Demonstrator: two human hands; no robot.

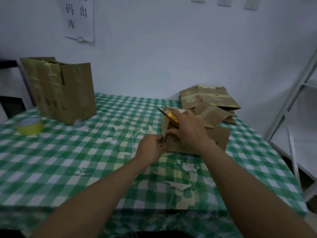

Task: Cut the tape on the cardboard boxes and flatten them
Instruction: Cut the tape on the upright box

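Note:
A small brown cardboard box (217, 140) lies partly collapsed in the middle of the table, one flap standing up at its left end. My left hand (151, 148) pinches the lower corner of that flap. My right hand (188, 127) grips a yellow utility knife (172, 117), its dark blade pointing up and left past the flap's top edge. A tall taped cardboard box (61, 90) stands upright at the back left. A pile of flattened boxes (211, 100) lies at the back right against the wall.
The table wears a green-and-white checked cloth (68, 160) with torn patches. A roll of yellow-green tape (30, 126) sits near the left edge. A white metal rack (295, 100) stands to the right. The white wall lies close behind.

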